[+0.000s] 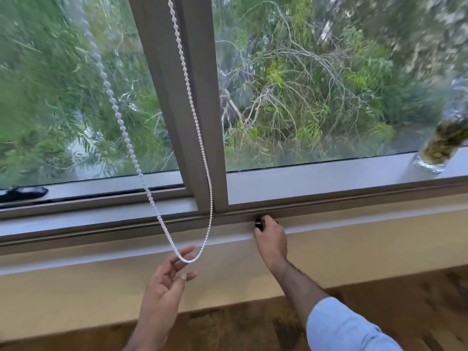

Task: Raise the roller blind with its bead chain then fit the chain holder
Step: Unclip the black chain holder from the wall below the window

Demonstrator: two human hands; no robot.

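Bead chain loop at left hand fingertips; right hand grips chain holder.

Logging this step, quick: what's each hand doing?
Left hand: open, bead chain loop over its fingers.
Right hand: closed on a small black piece.

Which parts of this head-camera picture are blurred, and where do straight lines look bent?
Head view: foliage at the left and right edges is smeared, and the glass vase is streaked; the bead chain and right hand stay fairly sharp; the window sill bows from wide-angle distortion.
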